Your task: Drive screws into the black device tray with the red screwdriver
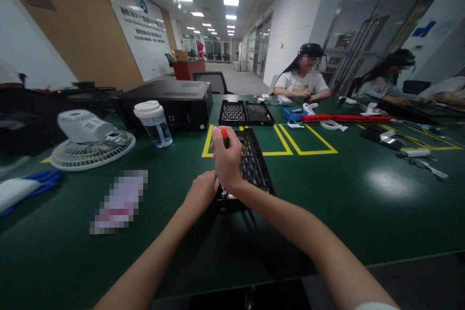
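Note:
A black case (268, 180) with rows of dark pieces inside lies on the green table (308, 247) in front of me. My right hand (228, 159) is wrapped round a red-topped tool (223, 132), held upright over the case's left side; its lower end is hidden by the hand. Beside it, my left hand (204, 189) rests with fingers closed at the case's left edge, its fingertips and anything in them hidden. Farther back stands a second black case (232, 111), open, with small round items in it.
A lidded cup (157, 128), a white fan (90, 143) and a large black box (167, 101) stand at the left. Blue gloves (47, 181) lie near the left edge. A blue bin (294, 114) and red strip (345, 117) lie back right, near seated people.

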The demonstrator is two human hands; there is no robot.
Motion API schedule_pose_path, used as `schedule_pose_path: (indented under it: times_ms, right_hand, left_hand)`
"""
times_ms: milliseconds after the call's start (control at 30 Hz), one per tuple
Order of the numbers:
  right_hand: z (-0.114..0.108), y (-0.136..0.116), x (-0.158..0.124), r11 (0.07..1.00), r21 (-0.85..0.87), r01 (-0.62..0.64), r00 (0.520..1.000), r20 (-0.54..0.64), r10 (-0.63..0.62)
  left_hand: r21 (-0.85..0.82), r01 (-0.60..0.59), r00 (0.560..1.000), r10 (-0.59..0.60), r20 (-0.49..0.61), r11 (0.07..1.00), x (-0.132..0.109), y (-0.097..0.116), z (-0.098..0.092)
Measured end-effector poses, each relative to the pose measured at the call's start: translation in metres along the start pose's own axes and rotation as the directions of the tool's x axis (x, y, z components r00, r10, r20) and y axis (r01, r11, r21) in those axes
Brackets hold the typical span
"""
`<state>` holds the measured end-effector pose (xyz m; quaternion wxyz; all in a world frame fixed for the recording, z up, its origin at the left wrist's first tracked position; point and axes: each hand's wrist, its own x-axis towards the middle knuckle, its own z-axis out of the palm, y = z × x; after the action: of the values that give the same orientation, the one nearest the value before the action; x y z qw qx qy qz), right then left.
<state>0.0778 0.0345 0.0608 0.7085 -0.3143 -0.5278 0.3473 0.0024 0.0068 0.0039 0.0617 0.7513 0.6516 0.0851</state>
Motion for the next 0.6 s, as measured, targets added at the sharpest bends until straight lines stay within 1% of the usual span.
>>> schedule_pose_path:
  times_ms: [200, 400, 533, 600]
  right_hand:
    - [-0.001, 0.0, 0.002, 1.0, -0.024, -0.014, 0.999, -0.042, 0.013]
    - [-0.002, -0.006, -0.001, 0.998, 0.007, -0.06, 0.997, -0.048, 0.06]
    - [-0.004, -0.01, -0.002, 0.993, 0.034, -0.117, 0.993, 0.001, 0.117]
    - [-0.005, -0.011, -0.001, 0.989, 0.046, -0.139, 0.988, 0.077, 0.135]
  left_hand:
    - [-0.01, -0.017, 0.999, 0.017, -0.027, 1.0, 0.001, -0.001, 0.002]
    - [-0.007, -0.006, 1.0, 0.006, -0.013, 1.0, 0.0, -0.001, 0.002]
    - [-0.011, 0.002, 1.0, -0.002, -0.009, 1.0, -0.001, -0.001, 0.001]
    - [-0.016, 0.002, 1.0, -0.002, -0.016, 1.0, -0.001, -0.001, 0.002]
